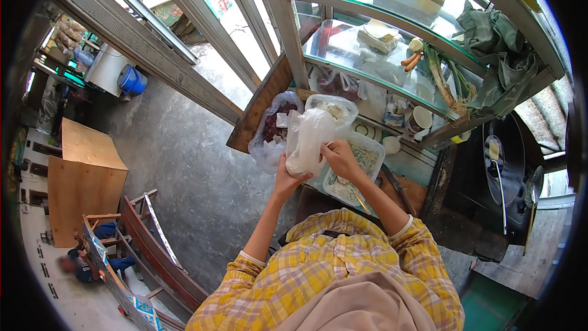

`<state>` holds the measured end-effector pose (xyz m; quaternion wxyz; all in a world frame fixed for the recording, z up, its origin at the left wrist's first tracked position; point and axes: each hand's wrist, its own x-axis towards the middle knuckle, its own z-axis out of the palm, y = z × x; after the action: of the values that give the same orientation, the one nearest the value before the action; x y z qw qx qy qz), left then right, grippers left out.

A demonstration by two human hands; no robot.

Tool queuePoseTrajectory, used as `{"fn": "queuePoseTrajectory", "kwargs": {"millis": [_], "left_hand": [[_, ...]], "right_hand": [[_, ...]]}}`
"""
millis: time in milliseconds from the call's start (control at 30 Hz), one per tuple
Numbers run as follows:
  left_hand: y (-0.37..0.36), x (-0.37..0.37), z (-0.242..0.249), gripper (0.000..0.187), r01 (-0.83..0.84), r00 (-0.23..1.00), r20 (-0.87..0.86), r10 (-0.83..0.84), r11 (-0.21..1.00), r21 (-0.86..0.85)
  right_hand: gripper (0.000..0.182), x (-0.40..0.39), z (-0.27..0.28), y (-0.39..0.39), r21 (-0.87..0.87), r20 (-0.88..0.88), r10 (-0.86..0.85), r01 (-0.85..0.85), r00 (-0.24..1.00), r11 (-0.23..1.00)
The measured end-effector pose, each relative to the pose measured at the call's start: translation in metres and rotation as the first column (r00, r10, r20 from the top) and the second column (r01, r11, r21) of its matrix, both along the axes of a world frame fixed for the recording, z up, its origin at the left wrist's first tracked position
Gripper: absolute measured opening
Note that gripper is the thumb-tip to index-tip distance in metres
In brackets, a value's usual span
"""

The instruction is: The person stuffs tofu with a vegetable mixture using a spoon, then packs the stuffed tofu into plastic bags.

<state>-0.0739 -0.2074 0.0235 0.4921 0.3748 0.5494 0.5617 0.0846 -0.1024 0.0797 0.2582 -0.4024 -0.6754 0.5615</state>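
Note:
A whitish translucent plastic bag [311, 138] is held upright in front of me, with something pale in its bottom. My left hand [288, 178] grips its lower left side. The fingers of my right hand [340, 158] pinch its right edge. Behind the bag stands a white tub [335, 109] of pale food. To the left, an open plastic bag [269, 132] holds dark red pieces. Right of my right hand, a rectangular container [369, 154] holds a pale, green-flecked mixture; a yellow stick [362, 203] rests at its near end.
A glass display case [380, 43] holds carrots [412, 61] and green onions [436, 76]. A black wok [503, 159] with a ladle is at right. Lower left, a person [76, 265] is near a brown bench [156, 257]. A blue bucket [131, 79] hangs upper left.

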Motion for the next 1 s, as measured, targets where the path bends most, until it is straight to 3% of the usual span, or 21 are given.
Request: {"fn": "queuePoseTrajectory", "kwargs": {"millis": [200, 400, 833, 1000], "left_hand": [[0.002, 0.0, 0.003, 0.079, 0.019, 0.999, 0.036, -0.019, 1.0, -0.005], [0.001, 0.0, -0.006, 0.083, 0.008, 0.994, 0.111, -0.018, 0.996, 0.087], [0.001, 0.007, -0.008, 0.092, -0.099, 0.966, 0.242, 0.087, 0.994, 0.04], [-0.001, 0.002, -0.013, 0.093, -0.017, 0.934, 0.356, 0.01, 1.0, 0.017]], "right_hand": [[0.043, -0.001, -0.022, 0.0, -0.169, -0.103, -0.149, 0.13, 0.983, 0.977], [0.042, 0.001, -0.015, -0.004, -0.374, -0.24, -0.217, 0.116, 0.946, 0.92], [0.039, 0.006, 0.005, -0.008, -0.359, -0.305, -0.301, 0.183, 0.904, 0.915], [0.039, 0.01, 0.012, -0.005, -0.337, -0.329, -0.346, 0.233, 0.879, 0.912]]}}
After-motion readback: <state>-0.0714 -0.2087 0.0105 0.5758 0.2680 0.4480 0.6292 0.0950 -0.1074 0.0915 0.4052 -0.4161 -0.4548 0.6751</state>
